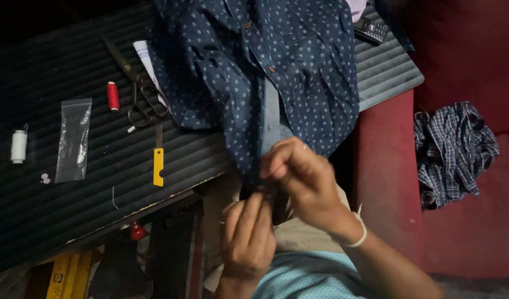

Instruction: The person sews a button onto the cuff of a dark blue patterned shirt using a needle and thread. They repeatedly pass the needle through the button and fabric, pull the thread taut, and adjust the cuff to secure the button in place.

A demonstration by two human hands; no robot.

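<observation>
A dark blue patterned shirt (265, 61) with brown buttons hangs off the ribbed dark board (55, 199) toward my lap. My right hand (301, 180) pinches the shirt's lower edge by the pale placket strip. Just below it, my left hand (247, 235) grips the same hem with its fingers closed. A white band circles my right wrist. Whatever lies between my fingertips is too small and dark to make out.
On the board lie black scissors (141, 94), a red thread spool (113, 96), a white spool (18, 146), a clear plastic bag (73, 141), a yellow-handled cutter (158, 160) and two small buttons (45, 178). A plaid cloth (451, 149) rests on the red seat; a phone (370, 29) sits far right.
</observation>
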